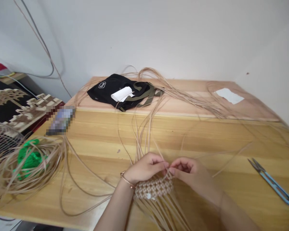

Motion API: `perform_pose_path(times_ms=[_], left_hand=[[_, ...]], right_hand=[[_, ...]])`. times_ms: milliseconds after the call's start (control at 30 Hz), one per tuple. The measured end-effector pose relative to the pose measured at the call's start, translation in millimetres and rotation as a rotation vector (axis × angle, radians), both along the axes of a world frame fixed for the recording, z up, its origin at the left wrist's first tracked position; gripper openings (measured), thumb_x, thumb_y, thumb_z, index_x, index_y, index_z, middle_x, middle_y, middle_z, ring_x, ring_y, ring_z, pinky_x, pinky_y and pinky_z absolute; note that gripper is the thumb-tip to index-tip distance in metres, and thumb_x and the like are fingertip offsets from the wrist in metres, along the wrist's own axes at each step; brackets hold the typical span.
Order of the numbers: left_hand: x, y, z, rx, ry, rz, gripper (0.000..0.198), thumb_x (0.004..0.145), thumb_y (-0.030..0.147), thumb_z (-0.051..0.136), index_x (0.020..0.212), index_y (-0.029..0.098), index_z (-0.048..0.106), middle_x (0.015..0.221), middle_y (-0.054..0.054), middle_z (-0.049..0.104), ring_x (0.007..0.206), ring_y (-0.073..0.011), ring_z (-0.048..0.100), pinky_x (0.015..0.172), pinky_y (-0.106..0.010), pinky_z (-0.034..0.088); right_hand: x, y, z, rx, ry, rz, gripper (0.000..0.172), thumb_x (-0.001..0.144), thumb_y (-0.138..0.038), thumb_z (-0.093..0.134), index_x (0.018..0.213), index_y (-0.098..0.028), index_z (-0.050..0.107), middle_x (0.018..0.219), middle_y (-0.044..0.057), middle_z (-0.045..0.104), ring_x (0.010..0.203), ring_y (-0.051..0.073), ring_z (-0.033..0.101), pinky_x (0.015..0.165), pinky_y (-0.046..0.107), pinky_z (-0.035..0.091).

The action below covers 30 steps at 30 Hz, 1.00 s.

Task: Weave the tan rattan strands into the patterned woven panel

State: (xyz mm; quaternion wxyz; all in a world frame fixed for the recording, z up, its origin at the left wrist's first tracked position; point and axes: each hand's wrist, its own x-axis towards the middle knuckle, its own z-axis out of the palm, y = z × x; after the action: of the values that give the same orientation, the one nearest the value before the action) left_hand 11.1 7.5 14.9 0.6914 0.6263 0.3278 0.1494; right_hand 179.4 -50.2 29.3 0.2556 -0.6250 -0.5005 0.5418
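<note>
1. Left hand [146,167]: thumb and finger pinching a strand [158,148] at the far right corner of the weave [154,189].
2. Right hand [191,170]: fingertips pinched at the same corner; exact strand gripped not discernible.
3. Weave: over the worktop [93,133], just nearside of both hands. Uneven tension could skew its edge; a slipped pinch could loosen that corner.
4. Coil [54,157], left: overlapping loops could snag if tugged.
5. Bag [104,91], far side: strands running close by could catch on its straps.
6. Snips [271,182], right: well apart; a wide sweep could knock them.
</note>
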Motion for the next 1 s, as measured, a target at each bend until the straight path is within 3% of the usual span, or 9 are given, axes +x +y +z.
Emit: perform_pose_path(times_ms=[267,400,500,700,833,1000], left_hand=[[-4.4,0.0,5.0,0.145,0.045,0.000,0.031,0.079,0.030,0.046,0.074,0.007,0.067,0.072,-0.009,0.067,0.065,-0.0126,0.058,0.060,-0.019,0.043],[-7.4,0.7,7.1,0.219,0.044,-0.011,0.031,0.079,0.029,0.046,0.068,0.008,0.066,0.068,-0.009,0.066,0.064,-0.0123,0.058,0.062,-0.020,0.043],[-8.0,-0.2,7.8,0.172,0.021,-0.004,0.030,0.080,0.028,0.045,0.070,0.009,0.066,0.069,-0.008,0.066,0.064,-0.0114,0.058,0.062,-0.019,0.043],[-4.0,-1.6,4.0,0.100,0.002,0.012,0.028,0.078,0.025,0.046,0.062,0.010,0.063,0.062,-0.005,0.065,0.059,-0.0101,0.058,0.059,-0.018,0.043],[-1.0,-1.4,-1.9,0.045,0.048,0.053,0.024,0.072,0.019,0.046,0.056,0.010,0.061,0.055,-0.003,0.062,0.051,-0.0094,0.055,0.049,-0.017,0.041],[0.8,0.4,-4.5,0.017,0.077,0.084,0.022,0.068,0.017,0.045,0.055,0.010,0.062,0.052,-0.002,0.061,0.049,-0.0094,0.055,0.049,-0.017,0.041]], right_hand=[[9.4,-2.7,-1.2,-0.047,-0.041,0.013,0.027,0.069,-0.042,0.058,0.077,-0.016,0.061,0.055,-0.003,0.050,0.050,0.008,0.041,0.047,0.020,0.030],[13.5,-2.5,4.2,-0.053,-0.071,0.076,0.029,0.073,-0.043,0.054,0.082,-0.018,0.064,0.068,0.001,0.061,0.062,0.012,0.052,0.056,0.023,0.038],[13.8,-2.5,12.2,-0.006,-0.085,0.183,0.031,0.078,-0.043,0.047,0.087,-0.019,0.065,0.081,0.003,0.065,0.075,0.016,0.056,0.066,0.026,0.041],[3.8,8.4,22.7,0.001,-0.183,0.332,0.021,0.074,-0.037,0.054,0.079,-0.019,0.064,0.071,0.001,0.061,0.065,0.013,0.052,0.056,0.022,0.037],[0.9,20.8,21.3,-0.110,-0.181,0.305,0.020,0.063,-0.034,0.064,0.068,-0.016,0.060,0.057,-0.003,0.055,0.053,0.009,0.045,0.047,0.020,0.031],[4.8,31.2,19.3,-0.248,-0.120,0.298,0.026,0.057,-0.038,0.069,0.063,-0.014,0.058,0.056,-0.003,0.053,0.053,0.008,0.042,0.049,0.019,0.030]])
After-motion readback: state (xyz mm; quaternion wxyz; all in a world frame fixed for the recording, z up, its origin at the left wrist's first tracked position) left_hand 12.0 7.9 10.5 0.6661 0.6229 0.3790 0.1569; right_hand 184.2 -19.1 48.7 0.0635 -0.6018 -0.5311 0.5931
